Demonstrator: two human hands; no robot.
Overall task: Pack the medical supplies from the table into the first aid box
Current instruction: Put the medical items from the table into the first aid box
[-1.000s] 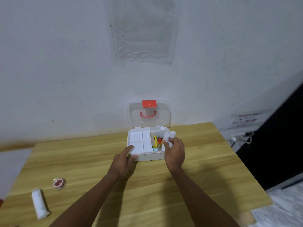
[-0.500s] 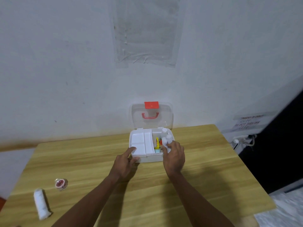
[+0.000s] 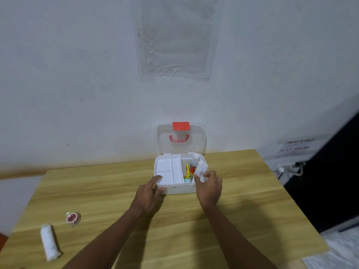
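Note:
The white first aid box (image 3: 175,189) stands open at the table's far middle, its clear lid (image 3: 181,139) with a red latch and handle leaning against the wall. A white tray insert fills its left half. The right half holds a white bottle (image 3: 195,159), a yellow item and a red-capped item. My right hand (image 3: 208,186) grips a white bandage roll (image 3: 201,169) over the box's right compartment. My left hand (image 3: 149,195) rests on the box's front left corner, forefinger on the rim. Another white bandage roll (image 3: 48,242) and a red tape roll (image 3: 72,218) lie at the near left.
The wooden table (image 3: 242,200) ends close on the right, with a dark floor area beyond it. A wall runs right behind the box. A power strip with cables (image 3: 289,168) and a paper sign (image 3: 296,147) sit at the wall to the right.
My right hand has pressed the white bandage roll lower into the box's right compartment. My left hand stays on the box's front left corner.

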